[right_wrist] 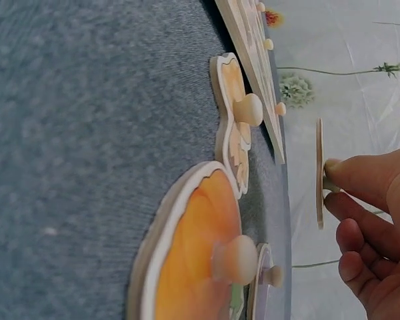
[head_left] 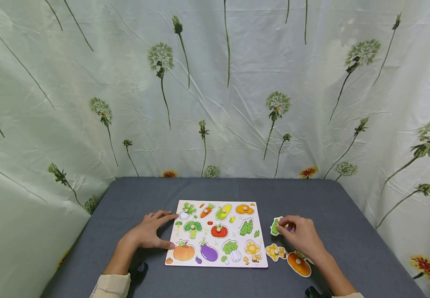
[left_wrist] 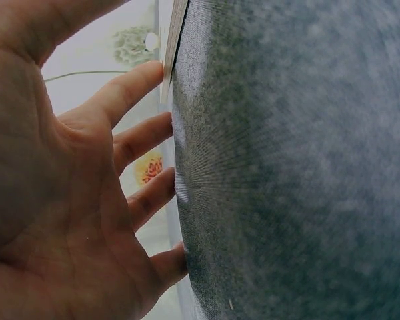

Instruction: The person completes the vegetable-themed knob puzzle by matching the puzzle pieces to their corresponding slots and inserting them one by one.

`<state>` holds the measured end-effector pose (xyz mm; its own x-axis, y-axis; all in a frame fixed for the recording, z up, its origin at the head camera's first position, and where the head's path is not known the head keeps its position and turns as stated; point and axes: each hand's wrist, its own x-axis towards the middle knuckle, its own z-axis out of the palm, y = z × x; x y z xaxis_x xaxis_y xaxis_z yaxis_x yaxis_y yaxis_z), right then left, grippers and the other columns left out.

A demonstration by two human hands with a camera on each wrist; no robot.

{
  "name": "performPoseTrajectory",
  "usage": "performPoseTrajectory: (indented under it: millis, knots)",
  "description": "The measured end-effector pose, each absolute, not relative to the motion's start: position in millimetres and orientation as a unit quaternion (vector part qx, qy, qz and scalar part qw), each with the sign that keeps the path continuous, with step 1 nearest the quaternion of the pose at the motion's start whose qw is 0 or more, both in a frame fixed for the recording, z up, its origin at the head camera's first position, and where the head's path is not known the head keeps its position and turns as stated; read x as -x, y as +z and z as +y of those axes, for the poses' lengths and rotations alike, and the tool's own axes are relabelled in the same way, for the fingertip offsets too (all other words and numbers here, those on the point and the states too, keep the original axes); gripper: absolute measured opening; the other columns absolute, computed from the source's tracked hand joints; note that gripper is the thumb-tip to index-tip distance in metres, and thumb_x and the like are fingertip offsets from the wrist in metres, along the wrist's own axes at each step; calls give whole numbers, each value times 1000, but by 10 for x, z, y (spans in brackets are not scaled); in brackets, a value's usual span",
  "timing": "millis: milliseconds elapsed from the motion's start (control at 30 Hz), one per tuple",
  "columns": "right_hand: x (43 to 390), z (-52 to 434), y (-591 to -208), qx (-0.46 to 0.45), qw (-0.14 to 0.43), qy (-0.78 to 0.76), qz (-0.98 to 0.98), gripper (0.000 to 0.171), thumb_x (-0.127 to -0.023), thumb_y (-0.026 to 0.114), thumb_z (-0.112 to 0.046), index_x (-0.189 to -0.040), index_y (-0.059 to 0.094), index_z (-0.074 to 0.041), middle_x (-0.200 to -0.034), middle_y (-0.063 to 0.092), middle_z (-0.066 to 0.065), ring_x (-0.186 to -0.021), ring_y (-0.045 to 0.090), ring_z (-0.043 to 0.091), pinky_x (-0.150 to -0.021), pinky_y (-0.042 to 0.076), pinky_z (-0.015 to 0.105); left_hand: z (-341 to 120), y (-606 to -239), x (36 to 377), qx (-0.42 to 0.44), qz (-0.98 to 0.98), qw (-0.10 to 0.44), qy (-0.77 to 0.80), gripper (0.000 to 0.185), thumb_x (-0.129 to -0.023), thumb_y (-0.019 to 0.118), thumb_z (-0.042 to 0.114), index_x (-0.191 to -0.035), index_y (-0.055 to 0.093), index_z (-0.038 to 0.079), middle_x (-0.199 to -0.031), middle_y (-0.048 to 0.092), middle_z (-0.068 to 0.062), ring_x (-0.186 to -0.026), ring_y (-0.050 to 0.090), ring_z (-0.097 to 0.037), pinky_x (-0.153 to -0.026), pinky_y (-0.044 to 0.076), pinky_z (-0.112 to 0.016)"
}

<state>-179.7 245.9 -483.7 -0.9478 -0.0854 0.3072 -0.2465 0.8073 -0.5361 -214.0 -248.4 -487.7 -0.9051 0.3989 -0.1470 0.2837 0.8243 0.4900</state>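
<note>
A white wooden knob puzzle board (head_left: 233, 245) with vegetable pictures lies on the table. My left hand (head_left: 146, 230) is spread at its left edge, thumb and index fingertip touching the rim. Off the board's right side, my right hand (head_left: 303, 236) pinches a green vegetable puzzle piece (head_left: 275, 227) by its knob. In the right wrist view that piece (right_wrist: 320, 175) is held edge-on, raised off the table. Below this hand lie a mushroom piece (head_left: 276, 251) and an orange pumpkin piece (head_left: 299, 265). A purple piece (head_left: 291, 227) is partly hidden behind the fingers.
A dark grey cloth (head_left: 144, 192) covers the table. Knobs stand up from the board's upper pictures, such as the tomato (head_left: 219, 231) and broccoli (head_left: 192, 229). A pale curtain (head_left: 215, 95) printed with dandelions hangs behind and at both sides.
</note>
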Motion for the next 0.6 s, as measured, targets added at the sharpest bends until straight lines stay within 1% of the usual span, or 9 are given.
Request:
performPoseTrajectory:
  millis: [233,433,600]
  knots:
    - [1841,2434,-4800,-102,149,299,-937,7,-85,84,-14,-88,79,-18,-82,71,-6,-63,50,4,-56,43,23,-2493,-4880,2142,-183,947,120,236,101,-69,88,59,-155,48,24,-158,42,-14,-145,32,-49,-115,14,-78]
    - [1894,2378,-4764,-104,155,291,-938,9,-85,85,-14,-88,79,-20,-85,72,-5,-65,50,5,-58,44,23,-2492,-4885,2150,-182,947,125,235,101,-69,87,60,-155,48,25,-159,42,-14,-146,31,-50,-115,12,-79]
    - [1937,2317,-4741,-114,162,295,-935,10,-85,85,-13,-88,79,-20,-83,71,-6,-67,52,4,-59,45,23,-2490,-4882,2150,-182,946,127,238,101,-69,88,59,-156,48,24,-159,41,-14,-146,31,-50,-116,13,-78]
